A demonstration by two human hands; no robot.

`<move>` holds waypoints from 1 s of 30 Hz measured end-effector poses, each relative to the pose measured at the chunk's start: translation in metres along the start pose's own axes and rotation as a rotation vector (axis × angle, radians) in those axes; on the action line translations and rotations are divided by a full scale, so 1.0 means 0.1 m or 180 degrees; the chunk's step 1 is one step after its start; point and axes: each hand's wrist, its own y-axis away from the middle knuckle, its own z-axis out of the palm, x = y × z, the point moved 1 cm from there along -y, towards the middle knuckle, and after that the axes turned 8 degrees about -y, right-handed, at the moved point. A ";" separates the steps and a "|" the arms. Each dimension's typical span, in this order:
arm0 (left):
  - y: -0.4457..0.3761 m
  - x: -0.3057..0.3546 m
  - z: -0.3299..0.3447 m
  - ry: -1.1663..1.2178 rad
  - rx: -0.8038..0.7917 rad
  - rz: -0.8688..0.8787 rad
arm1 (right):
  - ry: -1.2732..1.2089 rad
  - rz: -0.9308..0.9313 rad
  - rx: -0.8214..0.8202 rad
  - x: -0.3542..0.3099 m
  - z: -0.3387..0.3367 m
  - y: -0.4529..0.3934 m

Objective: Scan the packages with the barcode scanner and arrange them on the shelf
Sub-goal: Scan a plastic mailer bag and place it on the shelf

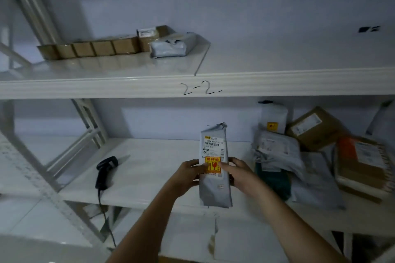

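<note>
both forearms reach up from the bottom of the view, and between them a slim grey mailer bag (214, 168) is held upright above the front of the lower shelf (149, 177). left hand (189, 174) is closed on the bag's left edge with the thumb over the yellow fragile sticker (212, 164), and right hand (237, 174) is closed on the right edge, fingers wrapped behind. its shipping label with the barcode (212, 145) faces the camera, above the thumbs. barcode scanner (105, 172) lies on its side on the lower shelf, well to the left of the bag, its cable hanging over the front edge. with both hands occupied and the scanner lying unheld, the scan looks not yet made for this bag; one hand would have to let go to fetch it, and a soft bag held by one edge could fold or slip, which matters given the fragile mark. a thumb sliding upward could also cover the barcode. to the right, a loose heap of packages (299, 151) leans in several directions and could be knocked if the bag swings that way. on the upper shelf (277, 83), marked 2-2, a row of cardboard boxes (89, 49) and a grey bag (173, 46) already sit together, with free space to their right.
</note>
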 end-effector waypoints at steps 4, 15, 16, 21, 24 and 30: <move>0.41 -0.20 -0.68 0.0159 0.0278 -0.0002 | 0.0151 0.0038 -0.0144 0.22 0.80 -0.02; 0.60 -0.51 -2.04 0.0170 0.0668 -0.0148 | 0.0333 0.0153 -0.0232 0.67 2.15 -0.58; 0.55 -0.53 -2.16 0.0131 0.0700 -0.0187 | 0.0363 0.0163 -0.0246 0.70 2.24 -0.69; 0.18 -0.59 -2.84 0.0033 0.0928 -0.0388 | 0.0455 0.0217 -0.0313 0.80 2.69 -1.36; 0.00 -0.57 -3.24 0.0067 0.1097 -0.0529 | 0.0504 0.0305 -0.0372 0.80 2.94 -1.74; -0.38 -0.55 -3.92 -0.0065 0.1417 -0.0783 | 0.0671 0.0424 -0.0389 0.88 3.33 -2.43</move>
